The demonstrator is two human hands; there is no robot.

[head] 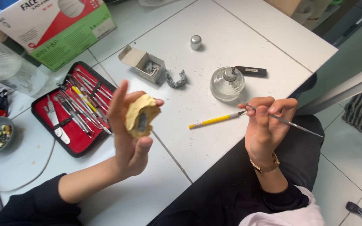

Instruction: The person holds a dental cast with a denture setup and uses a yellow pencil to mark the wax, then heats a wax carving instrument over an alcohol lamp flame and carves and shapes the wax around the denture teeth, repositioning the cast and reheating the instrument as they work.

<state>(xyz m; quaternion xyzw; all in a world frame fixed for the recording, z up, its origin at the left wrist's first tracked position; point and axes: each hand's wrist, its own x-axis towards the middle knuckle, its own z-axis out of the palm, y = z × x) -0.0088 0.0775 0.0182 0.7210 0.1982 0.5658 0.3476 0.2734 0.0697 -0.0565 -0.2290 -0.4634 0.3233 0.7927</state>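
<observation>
My wear: 2 black sleeves (34, 205), pushed up the forearms; 1 gold wristwatch (265, 164) on my right wrist, beside the white table (214, 138); black trousers (231, 184).

one yellow cast (141, 115), one glass burner (227, 83), two cardboard boxes (142, 62), one tool case (74, 109)

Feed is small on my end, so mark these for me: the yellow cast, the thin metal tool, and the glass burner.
yellow cast (141, 113), head view, on its yellow upper face, held in the left hand (128, 138).
thin metal tool (292, 123), head view, mid-shaft, held in the right hand (267, 129).
glass burner (226, 86), head view, on its round glass body.
</observation>
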